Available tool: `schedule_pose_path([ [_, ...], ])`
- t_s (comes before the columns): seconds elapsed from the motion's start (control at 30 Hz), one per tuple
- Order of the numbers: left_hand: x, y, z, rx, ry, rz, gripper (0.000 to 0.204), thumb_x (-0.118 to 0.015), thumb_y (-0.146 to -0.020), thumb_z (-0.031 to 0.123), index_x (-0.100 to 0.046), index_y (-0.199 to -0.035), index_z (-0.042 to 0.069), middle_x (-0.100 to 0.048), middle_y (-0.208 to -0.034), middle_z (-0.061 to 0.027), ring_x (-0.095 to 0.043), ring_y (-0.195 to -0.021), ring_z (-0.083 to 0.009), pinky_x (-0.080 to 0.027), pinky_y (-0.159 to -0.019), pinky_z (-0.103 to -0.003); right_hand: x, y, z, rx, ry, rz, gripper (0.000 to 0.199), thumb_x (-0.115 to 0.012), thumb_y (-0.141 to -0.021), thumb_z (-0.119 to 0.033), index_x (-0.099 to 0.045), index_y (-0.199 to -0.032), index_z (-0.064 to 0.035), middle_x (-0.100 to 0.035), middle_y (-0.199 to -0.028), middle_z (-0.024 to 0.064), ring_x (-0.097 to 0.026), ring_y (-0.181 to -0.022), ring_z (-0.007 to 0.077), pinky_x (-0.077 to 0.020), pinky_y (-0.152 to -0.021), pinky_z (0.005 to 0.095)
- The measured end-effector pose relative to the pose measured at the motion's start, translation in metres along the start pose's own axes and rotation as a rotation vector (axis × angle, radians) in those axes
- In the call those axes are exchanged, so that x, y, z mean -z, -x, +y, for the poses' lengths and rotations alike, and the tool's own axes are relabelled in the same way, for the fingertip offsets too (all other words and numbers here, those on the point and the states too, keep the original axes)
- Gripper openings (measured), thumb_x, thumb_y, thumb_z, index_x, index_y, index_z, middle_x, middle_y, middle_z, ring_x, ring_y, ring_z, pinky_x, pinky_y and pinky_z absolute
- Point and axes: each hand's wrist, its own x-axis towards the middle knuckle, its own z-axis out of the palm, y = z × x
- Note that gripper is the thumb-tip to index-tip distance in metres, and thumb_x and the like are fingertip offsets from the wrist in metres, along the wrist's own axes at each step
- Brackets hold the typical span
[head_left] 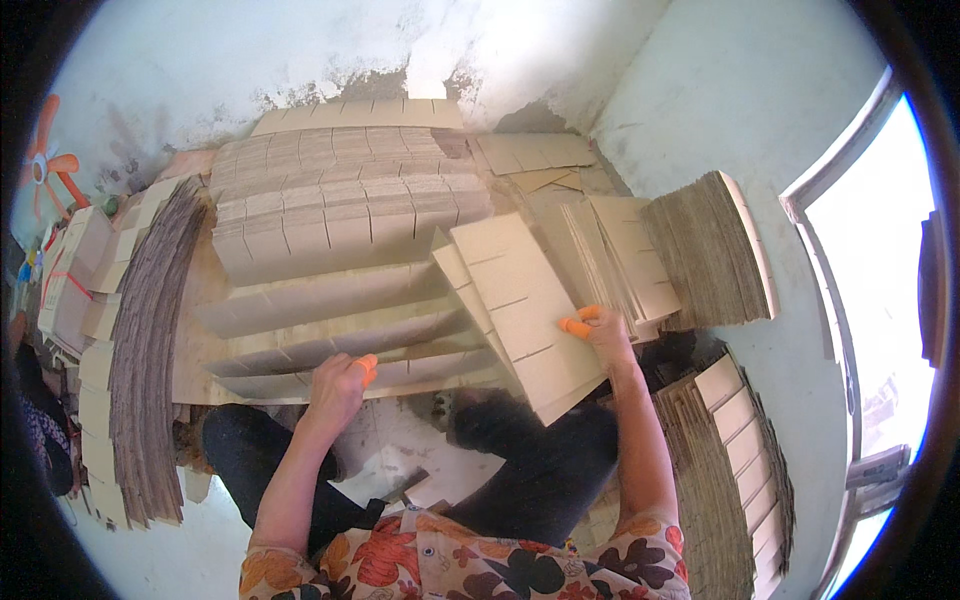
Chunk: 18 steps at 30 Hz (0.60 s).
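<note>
My right hand (602, 335), with orange finger caps, grips the right edge of a slotted cardboard strip (520, 300) that tilts over my lap. Several more strips are stacked just behind it. My left hand (340, 385), also with an orange fingertip cap, presses on the nearest of several long cardboard strips (330, 335) standing in rows in front of me. Its fingers are curled on the strip's top edge.
A big stack of slotted cardboard pieces (340, 200) lies behind the rows. Tall bundles of cardboard stand at the left (145, 350) and at the right (710, 250), with another (720, 470) by my right elbow. A window (880, 280) is on the right wall.
</note>
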Motion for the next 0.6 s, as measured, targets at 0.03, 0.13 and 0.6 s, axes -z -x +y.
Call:
schedule_pose_path([
  [0.03,-0.001,0.001,-0.002,-0.001,0.008,0.011,0.022,-0.071,-0.069,0.006,-0.063,-0.089,0.002,-0.057,-0.063,-0.0120,-0.056,-0.061,-0.0290,-0.045,-0.055,-0.039,-0.005,0.003,-0.004,-0.020,0.023,0.009,0.030,-0.078,-0.072,-0.023,-0.065,-0.083,0.0029,-0.060,-0.070,0.0026,-0.053,-0.066,0.0094,-0.0440,-0.057,0.0249],
  [0.13,-0.001,0.003,-0.004,0.007,0.008,0.010,0.022,-0.071,-0.069,0.006,-0.063,-0.089,0.002,-0.058,-0.064,-0.0123,-0.056,-0.061,-0.0288,-0.045,-0.056,-0.039,-0.010,0.006,-0.004,-0.069,0.031,0.021,0.029,-0.078,-0.072,-0.023,-0.066,-0.081,0.0023,-0.059,-0.066,0.0019,-0.053,-0.061,0.0108,-0.0429,-0.054,0.0263],
  [0.6,-0.001,0.000,0.001,0.023,-0.012,-0.006,0.028,-0.075,-0.065,0.009,-0.065,-0.091,0.003,-0.062,-0.069,-0.0114,-0.059,-0.064,-0.0274,-0.048,-0.057,-0.038,0.040,0.007,-0.026,-0.005,-0.390,0.185,0.026,-0.072,-0.076,-0.017,-0.070,-0.090,0.0038,-0.063,-0.070,0.0033,-0.055,-0.057,0.0101,-0.0440,-0.054,0.0231],
])
